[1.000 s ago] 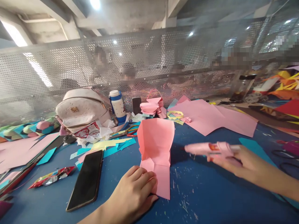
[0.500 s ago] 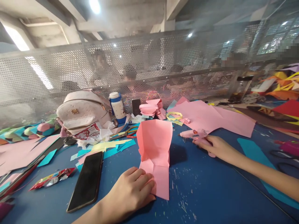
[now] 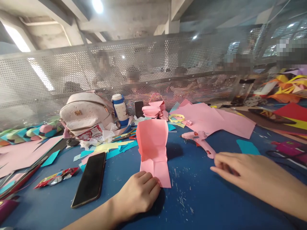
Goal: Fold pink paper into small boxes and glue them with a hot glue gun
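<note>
A folded pink paper piece (image 3: 153, 145) stands partly upright on the blue table (image 3: 203, 198). My left hand (image 3: 137, 195) rests on its near lower edge, fingers curled against the paper, pinning it down. A pink glue gun (image 3: 199, 140) lies on the table to the right of the paper, nozzle pointing left. My right hand (image 3: 237, 171) hovers just short of the gun's handle, fingers loosely extended and holding nothing.
A black phone (image 3: 90, 179) lies left of my left hand, with a snack wrapper (image 3: 56, 176) beyond it. Further back are a white backpack (image 3: 85, 111), a bottle (image 3: 120, 108), scissors (image 3: 133, 134), pink sheets (image 3: 211, 119) and paper scraps. A mesh screen (image 3: 72, 70) closes the far side, with people behind it.
My right hand carried the glue gun away from the paper, laid it on the table and let go, then drew back toward me. My left hand stayed on the paper.
</note>
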The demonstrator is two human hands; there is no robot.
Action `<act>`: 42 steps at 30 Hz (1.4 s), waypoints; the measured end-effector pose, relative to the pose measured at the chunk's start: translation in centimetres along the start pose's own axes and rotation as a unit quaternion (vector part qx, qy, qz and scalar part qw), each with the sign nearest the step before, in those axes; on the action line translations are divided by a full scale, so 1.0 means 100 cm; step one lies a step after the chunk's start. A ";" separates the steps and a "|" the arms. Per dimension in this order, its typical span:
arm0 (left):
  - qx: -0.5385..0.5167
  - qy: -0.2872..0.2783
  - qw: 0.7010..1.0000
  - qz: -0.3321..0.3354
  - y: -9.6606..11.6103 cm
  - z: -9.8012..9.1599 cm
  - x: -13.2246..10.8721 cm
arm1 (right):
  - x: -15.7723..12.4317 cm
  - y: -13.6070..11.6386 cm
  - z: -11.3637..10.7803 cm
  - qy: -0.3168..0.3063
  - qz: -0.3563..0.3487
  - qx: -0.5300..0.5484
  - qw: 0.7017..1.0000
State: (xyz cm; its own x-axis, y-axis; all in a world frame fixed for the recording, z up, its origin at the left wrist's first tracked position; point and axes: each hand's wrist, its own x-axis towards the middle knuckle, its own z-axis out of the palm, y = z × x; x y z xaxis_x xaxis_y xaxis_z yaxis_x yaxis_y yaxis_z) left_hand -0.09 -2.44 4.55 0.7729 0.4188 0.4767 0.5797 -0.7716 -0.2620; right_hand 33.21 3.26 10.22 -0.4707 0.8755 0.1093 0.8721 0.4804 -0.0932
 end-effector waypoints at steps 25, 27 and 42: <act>0.055 0.019 0.997 -0.056 0.007 0.006 -0.006 | 0.071 -0.114 0.073 -0.004 -0.284 -0.014 0.959; 0.083 -0.010 0.994 -0.068 0.007 0.005 -0.006 | 0.071 -0.114 0.073 0.009 -0.286 -0.011 0.958; 0.124 -0.093 0.985 -0.080 0.011 -0.001 -0.003 | 0.064 -0.116 0.075 0.053 -0.312 -0.082 0.945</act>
State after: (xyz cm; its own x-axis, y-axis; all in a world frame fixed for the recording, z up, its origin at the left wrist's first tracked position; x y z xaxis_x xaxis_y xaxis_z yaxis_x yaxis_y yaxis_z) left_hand 0.28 -3.42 4.20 0.6873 0.6236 0.3725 0.7251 -0.5577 -0.4040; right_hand 19.10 3.64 4.60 -0.8917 0.4104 0.1907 0.4424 0.8793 0.1764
